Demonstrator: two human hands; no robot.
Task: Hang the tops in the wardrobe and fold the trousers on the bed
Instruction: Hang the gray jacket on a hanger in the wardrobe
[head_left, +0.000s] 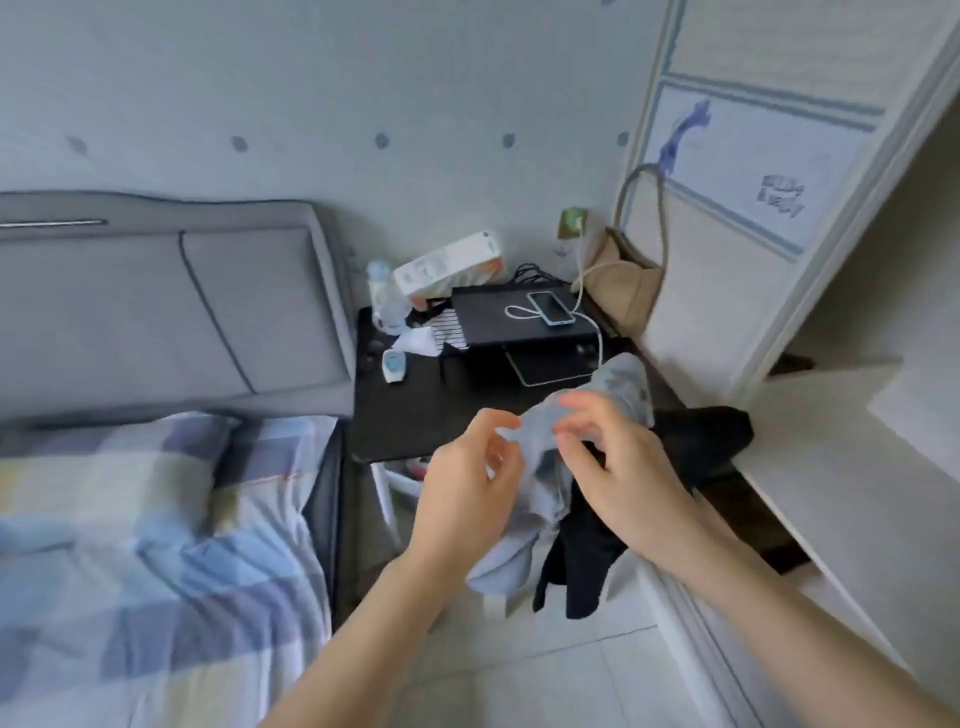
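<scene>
A: Holding a light blue garment (540, 467) up in front of the nightstand (405, 415). Left hand (467, 483) and right hand (618, 467) both pinch its top edge, fingers curled into the cloth. Can't tell if it's a top or trousers, too bunched.

B: Handling?

A: Looks soft, thin, light. Hangs limp, folds over itself. My guess: find a seam or shoulder line and grip there, else it keeps collapsing.

B: Anything else in play?

A: Black garment (696, 436) draped over the white ledge (831, 467) on the right, part hanging behind the blue one, touching it. Could get dragged along if the blue one is pulled.

B: Obstacles?

A: Nightstand is cluttered: phone (551, 307) on charge cable, black box (524, 317), bottle (384, 296), carton (449, 265). Beige bag (623, 280) hangs by the wardrobe door (753, 171). Swinging cloth could snag the cable. Bed (145, 545) sits left, checked bedding rumpled.
</scene>
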